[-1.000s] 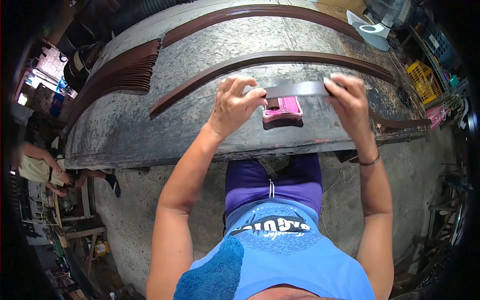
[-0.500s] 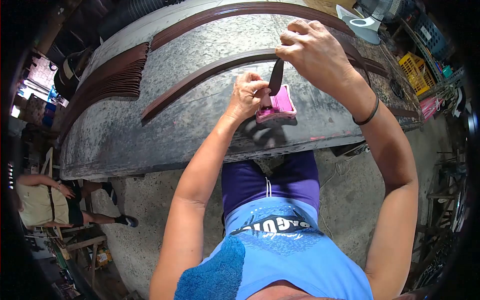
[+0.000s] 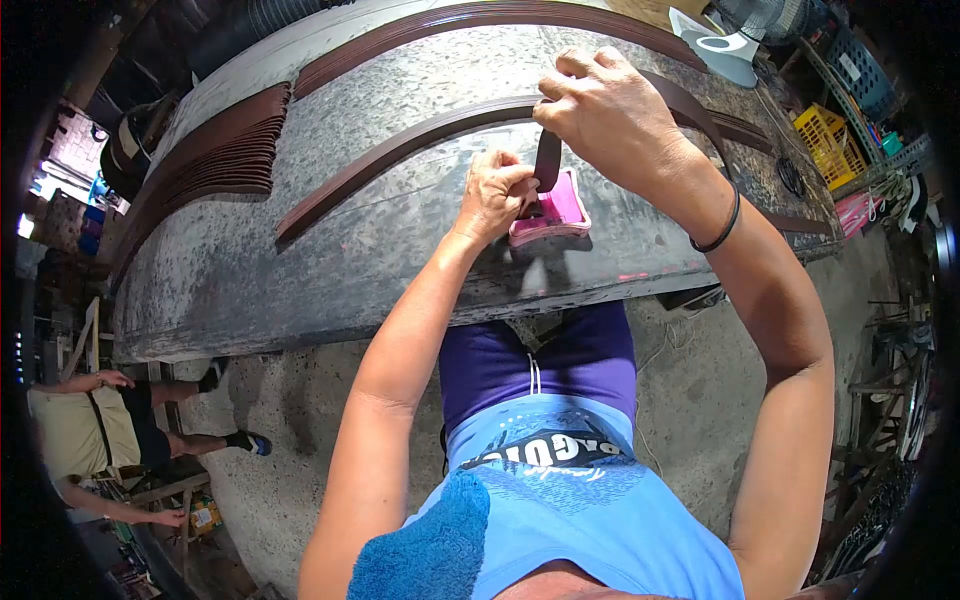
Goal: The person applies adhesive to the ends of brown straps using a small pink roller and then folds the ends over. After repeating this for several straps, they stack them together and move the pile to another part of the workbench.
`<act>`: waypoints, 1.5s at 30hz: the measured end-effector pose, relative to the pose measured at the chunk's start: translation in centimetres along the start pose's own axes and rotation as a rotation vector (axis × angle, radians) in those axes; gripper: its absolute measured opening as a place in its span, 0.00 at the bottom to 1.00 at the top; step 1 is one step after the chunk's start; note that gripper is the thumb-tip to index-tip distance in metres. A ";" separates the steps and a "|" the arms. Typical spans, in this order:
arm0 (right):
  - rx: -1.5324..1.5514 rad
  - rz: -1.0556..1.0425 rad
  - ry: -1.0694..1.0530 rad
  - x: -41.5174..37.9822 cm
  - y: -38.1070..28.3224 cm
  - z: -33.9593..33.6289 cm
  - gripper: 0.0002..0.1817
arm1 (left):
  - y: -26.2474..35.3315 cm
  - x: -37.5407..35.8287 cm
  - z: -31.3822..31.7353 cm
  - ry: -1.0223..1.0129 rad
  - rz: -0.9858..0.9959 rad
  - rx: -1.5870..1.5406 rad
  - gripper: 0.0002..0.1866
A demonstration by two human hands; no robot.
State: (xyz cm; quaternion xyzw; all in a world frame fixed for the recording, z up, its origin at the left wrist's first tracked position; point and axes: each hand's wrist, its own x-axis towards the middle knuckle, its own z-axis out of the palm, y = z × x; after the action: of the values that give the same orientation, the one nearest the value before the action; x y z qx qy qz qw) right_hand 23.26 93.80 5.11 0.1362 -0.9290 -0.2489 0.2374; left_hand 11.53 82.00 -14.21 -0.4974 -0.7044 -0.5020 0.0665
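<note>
A dark brown strip, leather-like, runs between my two hands above the black-stained table. My right hand is raised and closed on the strip's upper part; a length of it loops behind that hand to the right. Lower down, my left hand pinches the strip near its low end, just over a small pink dish. My left fingertips partly cover the dish, so whether the strip touches its inside is hard to tell.
Behind the hands lies a curved bundle of brown strips, with another long bundle farther back. A fanned stack of strips is at the left. Yellow basket and fan stand right; another person is lower left.
My right hand has shifted slightly left, and the strip between my hands now shows its broad face. The other person's arms have spread apart.
</note>
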 end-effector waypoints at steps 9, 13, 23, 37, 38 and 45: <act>0.020 0.001 -0.003 0.1 -0.1 0.5 0.03 | 0.0 -0.3 -0.5 -0.046 -0.027 0.034 0.08; 0.007 -0.004 -0.026 0.4 -0.2 0.2 0.03 | 0.5 -0.3 -1.1 -0.061 -0.053 0.035 0.08; 0.055 0.005 0.010 1.1 -0.8 0.4 0.04 | -0.5 -1.1 -2.9 0.025 0.009 0.104 0.08; 0.027 0.005 -0.013 -0.2 1.0 0.9 0.02 | -0.4 -0.2 0.0 -0.051 -0.007 0.045 0.06; 0.035 0.013 -0.025 -0.3 1.0 1.1 0.02 | -0.4 -0.2 0.0 -0.055 -0.010 0.045 0.06; 0.037 -0.019 -0.009 -2.6 3.1 1.7 0.06 | 0.6 0.0 -1.0 -0.102 -0.117 -0.026 0.06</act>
State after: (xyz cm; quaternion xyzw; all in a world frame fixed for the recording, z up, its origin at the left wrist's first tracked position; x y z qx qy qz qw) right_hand 24.16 98.00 4.45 0.1483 -0.9332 -0.2344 0.2284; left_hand 11.59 81.24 -13.40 -0.4811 -0.7281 -0.4882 -0.0053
